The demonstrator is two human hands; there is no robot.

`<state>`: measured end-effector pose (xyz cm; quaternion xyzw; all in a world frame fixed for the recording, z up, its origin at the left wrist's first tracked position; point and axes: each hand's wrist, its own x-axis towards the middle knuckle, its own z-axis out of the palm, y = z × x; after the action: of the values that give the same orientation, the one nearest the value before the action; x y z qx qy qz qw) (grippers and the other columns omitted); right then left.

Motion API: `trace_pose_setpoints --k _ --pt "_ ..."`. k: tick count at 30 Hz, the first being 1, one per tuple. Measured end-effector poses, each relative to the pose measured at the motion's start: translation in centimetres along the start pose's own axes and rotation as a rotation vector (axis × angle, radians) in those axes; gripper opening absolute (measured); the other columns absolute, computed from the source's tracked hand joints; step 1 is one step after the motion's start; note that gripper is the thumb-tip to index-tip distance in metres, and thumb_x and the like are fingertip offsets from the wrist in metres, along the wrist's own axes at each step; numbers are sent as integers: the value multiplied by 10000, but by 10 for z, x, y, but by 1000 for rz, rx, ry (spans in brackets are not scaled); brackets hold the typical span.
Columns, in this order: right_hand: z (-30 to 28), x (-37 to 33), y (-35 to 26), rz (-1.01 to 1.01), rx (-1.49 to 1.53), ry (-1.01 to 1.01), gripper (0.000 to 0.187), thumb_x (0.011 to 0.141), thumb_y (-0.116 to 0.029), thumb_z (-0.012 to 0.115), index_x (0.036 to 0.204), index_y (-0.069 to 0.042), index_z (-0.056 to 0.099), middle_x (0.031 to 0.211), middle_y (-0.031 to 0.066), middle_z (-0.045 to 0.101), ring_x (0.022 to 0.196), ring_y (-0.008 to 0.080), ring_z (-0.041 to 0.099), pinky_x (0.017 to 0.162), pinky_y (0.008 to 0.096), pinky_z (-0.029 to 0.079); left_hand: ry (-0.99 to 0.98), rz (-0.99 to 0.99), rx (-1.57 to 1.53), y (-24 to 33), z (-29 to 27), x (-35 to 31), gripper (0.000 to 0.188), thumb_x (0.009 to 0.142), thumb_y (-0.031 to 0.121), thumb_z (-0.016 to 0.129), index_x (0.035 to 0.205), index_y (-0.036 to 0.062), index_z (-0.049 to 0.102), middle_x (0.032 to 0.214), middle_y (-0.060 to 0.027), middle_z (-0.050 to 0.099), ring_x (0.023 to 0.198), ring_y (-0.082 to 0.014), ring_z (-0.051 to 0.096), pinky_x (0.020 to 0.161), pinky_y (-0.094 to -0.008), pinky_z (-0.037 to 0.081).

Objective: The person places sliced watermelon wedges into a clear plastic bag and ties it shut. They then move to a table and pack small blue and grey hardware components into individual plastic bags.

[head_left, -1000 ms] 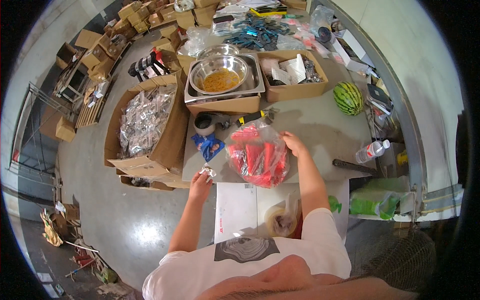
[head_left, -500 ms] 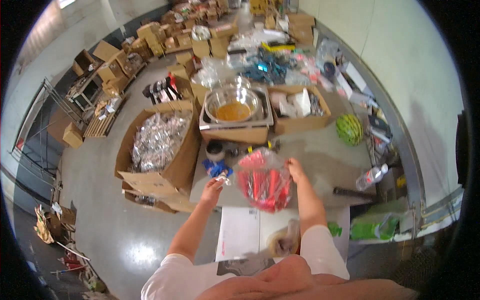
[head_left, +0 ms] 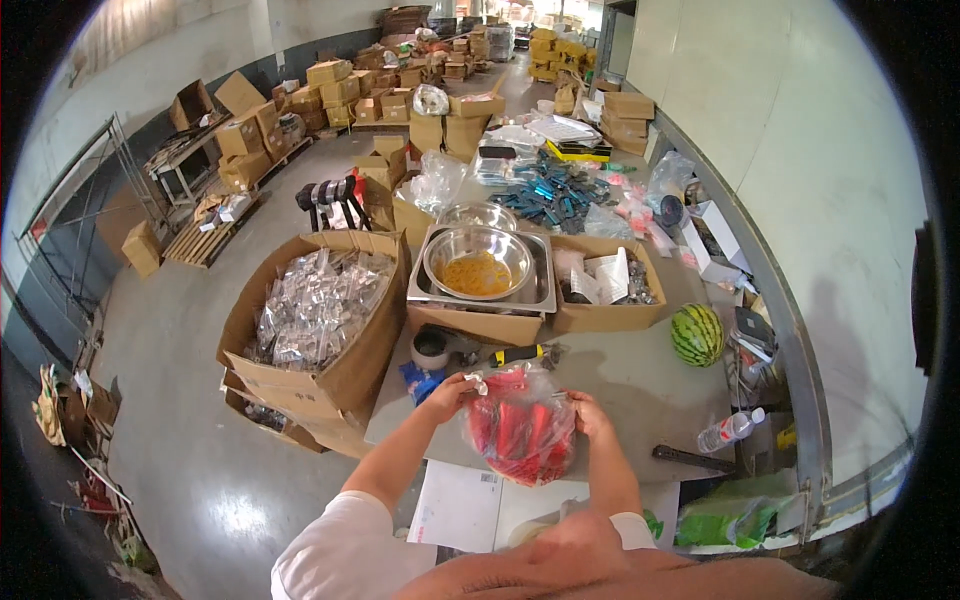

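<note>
**Over the grey tabletop: closing up a bag of red sticks without spilling**

Above the grey tabletop (head_left: 640,385), right in front of the person's chest, hangs the clear plastic bag stuffed with red stick-shaped items (head_left: 520,430); the left hand (head_left: 447,395) pinches the bag's top left corner with its fingers pressed together on the film; the right hand (head_left: 588,412) grips the top right edge, fingers curled round it, though I can't tell how tight; my take on doing this bit well: keep both top corners level so the mouth stays flat, let the weight of the contents pull the film taut, and hold it over the tabletop rather than over the big cardboard box of clear packets (head_left: 320,320) to the left; the steel bowl with yellow stuff (head_left: 478,265) sits well apart behind, so no rush.
</note>
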<state>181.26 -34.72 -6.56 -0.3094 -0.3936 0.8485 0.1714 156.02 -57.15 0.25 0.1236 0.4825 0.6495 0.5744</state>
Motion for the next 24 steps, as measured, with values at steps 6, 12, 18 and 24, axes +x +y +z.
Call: trace_pose_setpoints --k 6,12,18,24 --pt "12 5 -10 -7 -186 44 137 809 -85 550 917 -16 598 802 68 612 726 178 583 651 313 487 -62 -1 -37 -12 -15 23 175 883 173 507 1041 99 522 963 -19 591 885 -143 569 760 -269 437" --pt "13 11 -11 56 -134 119 189 826 -187 563 960 -55 584 863 24 597 769 157 564 660 313 477 -34 97 -86 -8 -5 11 177 867 153 501 1033 94 516 962 -30 592 829 -160 564 692 -282 429" --pt "21 -4 -19 -113 -547 326 258 819 -243 619 991 -56 571 889 9 586 821 106 529 745 246 422 221 191 -16 -10 3 -28 191 835 154 536 1025 151 520 1012 57 549 989 -99 472 861 -313 313" --pt "-1 -27 -21 -280 -536 453 283 825 -234 621 1020 -36 564 915 13 584 824 101 525 738 232 420 369 273 -126 -33 -25 -91 183 839 99 534 1019 127 515 1017 23 538 973 -114 478 807 -317 370"
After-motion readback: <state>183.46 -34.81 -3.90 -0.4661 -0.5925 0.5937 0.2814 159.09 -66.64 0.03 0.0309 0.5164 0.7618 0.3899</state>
